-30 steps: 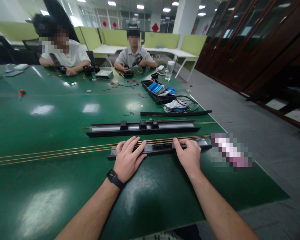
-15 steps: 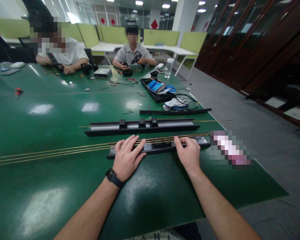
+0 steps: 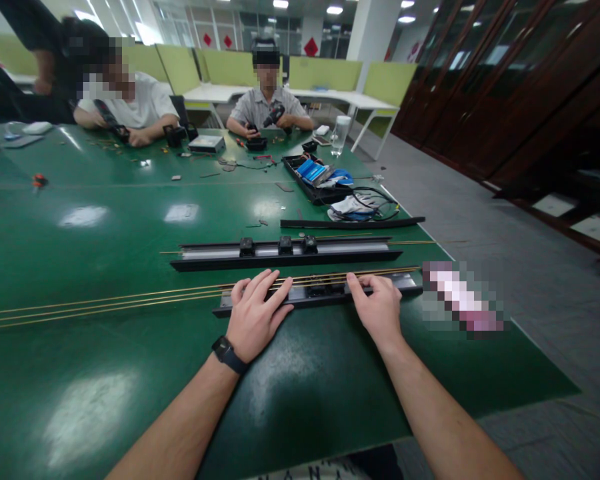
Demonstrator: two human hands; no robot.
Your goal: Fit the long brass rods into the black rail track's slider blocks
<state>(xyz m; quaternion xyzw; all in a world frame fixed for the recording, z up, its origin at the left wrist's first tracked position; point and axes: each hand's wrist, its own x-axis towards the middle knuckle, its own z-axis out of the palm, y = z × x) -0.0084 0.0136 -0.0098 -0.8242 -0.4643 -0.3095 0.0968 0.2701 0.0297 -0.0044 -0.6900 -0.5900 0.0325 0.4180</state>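
Several long, thin brass-coloured rods run lengthwise over a black channel rail in front of me and stick out far to the left. My left hand lies across the rail's left part, fingers spread over the rods and thumb apart. Near the right end, my right hand has its thumb and curled fingers closed at the rods; its far fingertips are partly hidden. Dark blocks sit in the rail between my hands. Just behind lies a second black rail holding several black blocks and thin rods.
A loose black strip lies beyond the rails, near a glove and a black tray with blue parts. A blurred-out pinkish item is at right. Across the green table, two people sit, one holding a power drill.
My hands, the rods and the rail keep their places, apart from a slight shift of the view. At the far left, a standing person's arm has moved.
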